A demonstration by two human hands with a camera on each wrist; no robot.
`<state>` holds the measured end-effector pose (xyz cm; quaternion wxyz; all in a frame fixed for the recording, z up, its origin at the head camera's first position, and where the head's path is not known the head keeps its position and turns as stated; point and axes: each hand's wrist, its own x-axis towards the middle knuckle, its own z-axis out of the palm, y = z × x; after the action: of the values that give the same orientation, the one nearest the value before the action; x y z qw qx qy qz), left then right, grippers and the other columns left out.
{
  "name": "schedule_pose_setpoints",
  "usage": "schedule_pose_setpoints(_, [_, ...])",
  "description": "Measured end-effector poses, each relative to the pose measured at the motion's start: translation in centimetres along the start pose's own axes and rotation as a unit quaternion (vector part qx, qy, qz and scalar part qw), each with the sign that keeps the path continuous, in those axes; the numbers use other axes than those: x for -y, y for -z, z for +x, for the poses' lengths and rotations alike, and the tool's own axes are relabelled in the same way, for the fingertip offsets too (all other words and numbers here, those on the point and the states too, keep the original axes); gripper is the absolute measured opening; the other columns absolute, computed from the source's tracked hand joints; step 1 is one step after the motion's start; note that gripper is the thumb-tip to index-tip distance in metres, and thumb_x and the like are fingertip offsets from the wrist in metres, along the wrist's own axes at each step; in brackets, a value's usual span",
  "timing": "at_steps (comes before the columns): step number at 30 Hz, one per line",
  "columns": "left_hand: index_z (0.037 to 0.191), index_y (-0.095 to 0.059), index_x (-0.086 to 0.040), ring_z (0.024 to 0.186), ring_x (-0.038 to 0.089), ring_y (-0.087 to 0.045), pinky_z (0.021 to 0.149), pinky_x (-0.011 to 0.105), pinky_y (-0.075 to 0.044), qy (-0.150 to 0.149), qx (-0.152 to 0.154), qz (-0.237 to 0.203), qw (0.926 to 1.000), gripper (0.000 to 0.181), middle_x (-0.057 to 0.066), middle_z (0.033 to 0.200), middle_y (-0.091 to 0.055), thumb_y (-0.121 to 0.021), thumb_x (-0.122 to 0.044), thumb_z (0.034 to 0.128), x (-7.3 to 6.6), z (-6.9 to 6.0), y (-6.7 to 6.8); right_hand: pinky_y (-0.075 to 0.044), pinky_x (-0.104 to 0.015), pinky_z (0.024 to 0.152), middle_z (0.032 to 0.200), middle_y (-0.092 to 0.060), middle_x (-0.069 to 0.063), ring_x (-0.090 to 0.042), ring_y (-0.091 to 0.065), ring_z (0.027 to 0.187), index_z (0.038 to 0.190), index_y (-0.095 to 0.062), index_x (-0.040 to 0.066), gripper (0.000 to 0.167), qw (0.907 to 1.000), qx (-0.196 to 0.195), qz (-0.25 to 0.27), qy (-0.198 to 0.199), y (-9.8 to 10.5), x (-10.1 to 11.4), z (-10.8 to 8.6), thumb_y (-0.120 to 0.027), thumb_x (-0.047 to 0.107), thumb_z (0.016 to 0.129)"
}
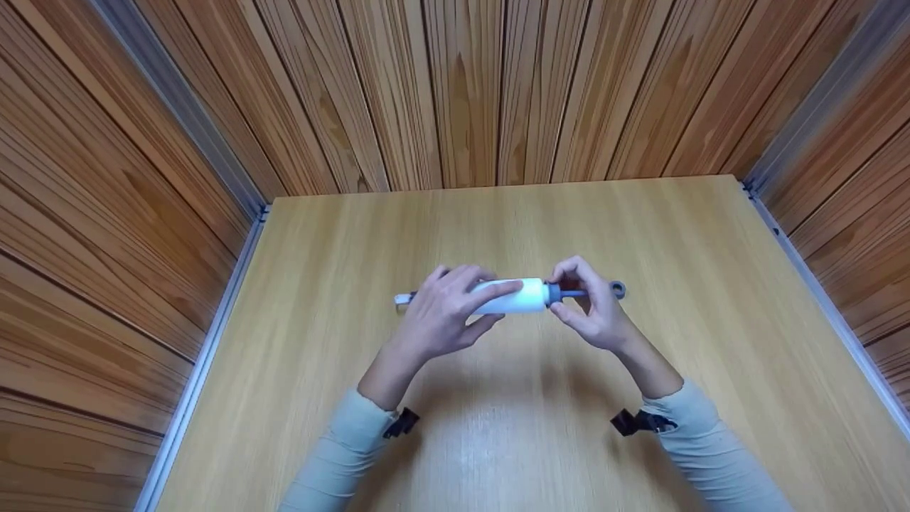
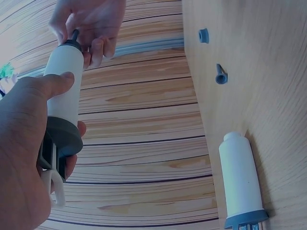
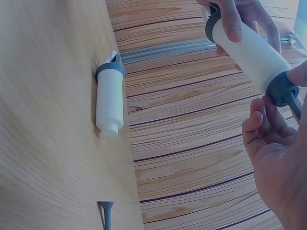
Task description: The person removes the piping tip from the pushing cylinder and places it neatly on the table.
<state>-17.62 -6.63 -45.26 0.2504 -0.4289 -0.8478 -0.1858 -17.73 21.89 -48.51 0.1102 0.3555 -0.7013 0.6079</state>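
My left hand [image 1: 449,307] grips a white cylinder [image 1: 525,296] held level above the table. It has a dark grey collar [image 2: 64,135] and a frame with a white curved handle [image 2: 58,189] at its left end. At the right end sits a dark grey nozzle cap [image 3: 279,87] with a thin stem, against the cylinder. My right hand [image 1: 601,309] pinches this cap between thumb and fingers. A second white cylinder [image 3: 110,98] with a grey collar lies on the table in both wrist views. Beside it lies another grey nozzle [image 2: 221,76] with a flared end.
A small grey ring [image 2: 204,36] lies on the wooden table [image 1: 498,235] near the loose nozzle. Wood-plank walls [image 1: 462,92] with metal rails [image 1: 206,341] enclose the table at the back and sides.
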Motion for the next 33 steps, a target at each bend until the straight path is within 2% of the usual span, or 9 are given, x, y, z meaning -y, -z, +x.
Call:
schedule_pose_setpoints(3, [0.148, -0.072, -0.033, 0.111, 0.023, -0.078, 0.089, 0.042, -0.060, -0.001, 0.001, 0.000, 1.0000, 0.050, 0.004, 0.127, -0.079, -0.087, -0.034, 0.1009, -0.01, 0.04, 0.08, -0.060, -0.019, 0.093, 0.118, -0.064, 0.012, -0.010, -0.068, 0.101, 0.120, -0.051, -0.018, 0.028, 1.0000, 0.001, -0.006, 0.001, 0.01, 0.08, 0.05, -0.064, -0.007, 0.098])
schedule_pose_setpoints(8, [0.148, -0.072, -0.033, 0.111, 0.022, -0.078, 0.089, 0.041, -0.060, -0.002, 0.002, 0.006, 1.0000, 0.050, 0.003, 0.127, -0.079, -0.087, -0.034, 0.1008, -0.04, 0.09, 0.18, -0.058, -0.019, 0.082, 0.110, -0.066, 0.011, -0.004, -0.065, 0.092, 0.118, -0.051, -0.016, 0.024, 0.9999, -0.005, 0.005, -0.009, -0.16, 0.37, 0.20, -0.055, -0.015, 0.095])
schedule_pose_setpoints(14, [0.148, -0.072, -0.033, 0.113, 0.023, -0.078, 0.089, 0.042, -0.060, 0.000, 0.005, 0.005, 1.0000, 0.049, 0.003, 0.128, -0.079, -0.087, -0.033, 0.1014, -0.02, 0.07, 0.31, -0.055, -0.018, 0.076, 0.103, -0.065, 0.010, -0.004, -0.061, 0.087, 0.117, -0.051, -0.015, 0.017, 0.9996, -0.008, 0.015, -0.025, -0.21, 0.45, 0.30, -0.050, -0.017, 0.100])
schedule_pose_setpoints(20, [0.148, -0.072, -0.033, 0.112, 0.023, -0.078, 0.089, 0.042, -0.060, -0.003, 0.002, 0.009, 0.9999, 0.049, 0.003, 0.128, -0.079, -0.087, -0.034, 0.1012, 0.10, 0.06, 0.34, -0.056, -0.018, 0.079, 0.107, -0.065, 0.011, -0.003, -0.063, 0.091, 0.117, -0.051, -0.017, 0.022, 0.9999, -0.007, 0.014, -0.007, -0.24, 0.42, 0.45, -0.054, -0.020, 0.096])
schedule_pose_setpoints(25, [0.146, -0.073, -0.033, 0.109, 0.022, -0.078, 0.085, 0.041, -0.059, -0.006, -0.010, 0.010, 0.9999, 0.047, 0.002, 0.126, -0.079, -0.087, -0.032, 0.1013, 0.19, 0.03, 0.26, -0.059, -0.018, 0.086, 0.115, -0.064, 0.013, -0.003, -0.065, 0.098, 0.118, -0.051, -0.018, 0.027, 0.9998, -0.005, 0.018, 0.004, -0.33, 0.44, 0.40, -0.059, -0.020, 0.092])
schedule_pose_setpoints(33, [0.146, -0.074, -0.033, 0.109, 0.022, -0.078, 0.087, 0.042, -0.060, -0.006, -0.014, 0.006, 0.9999, 0.048, 0.002, 0.127, -0.079, -0.088, -0.031, 0.1004, 0.17, 0.02, 0.30, -0.061, -0.020, 0.096, 0.122, -0.066, 0.011, -0.013, -0.069, 0.104, 0.118, -0.050, -0.018, 0.031, 0.9994, -0.001, 0.030, 0.019, -0.09, 0.05, 0.24, -0.070, 0.000, 0.103])
